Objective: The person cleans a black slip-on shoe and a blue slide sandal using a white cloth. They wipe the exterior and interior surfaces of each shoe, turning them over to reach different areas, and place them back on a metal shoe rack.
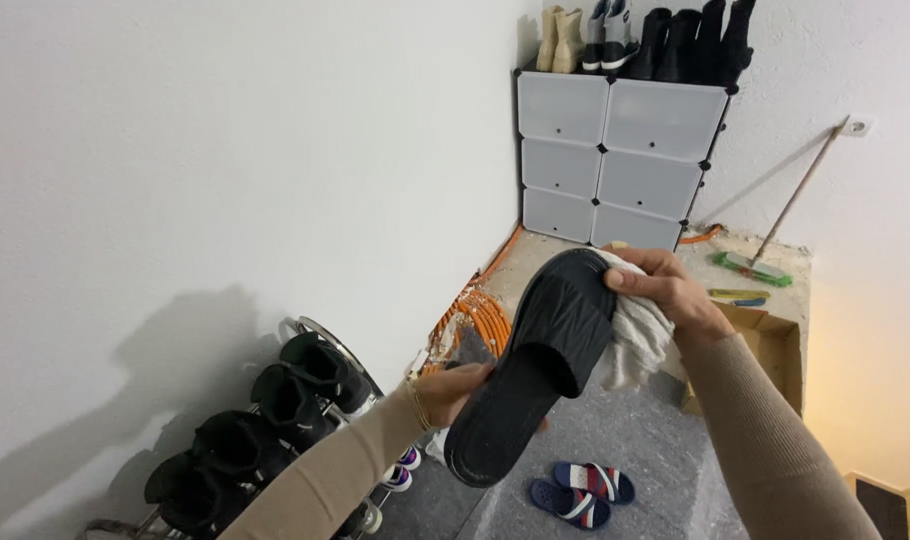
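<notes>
black slide sandal [535, 360], ribbed strap, matte sole

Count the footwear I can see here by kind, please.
Black slide in the left hand: 1
Striped slides on the floor: 2
Boots atop the white cabinet: 6
Dark shoes on the metal rack: 4
Total: 13

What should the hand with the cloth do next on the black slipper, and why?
Probably slide the white cloth down the strap toward the heel. The right hand presses it only at the toe end of the black slipper, while the left hand steadies the heel end, so the rest looks unwiped.
</notes>
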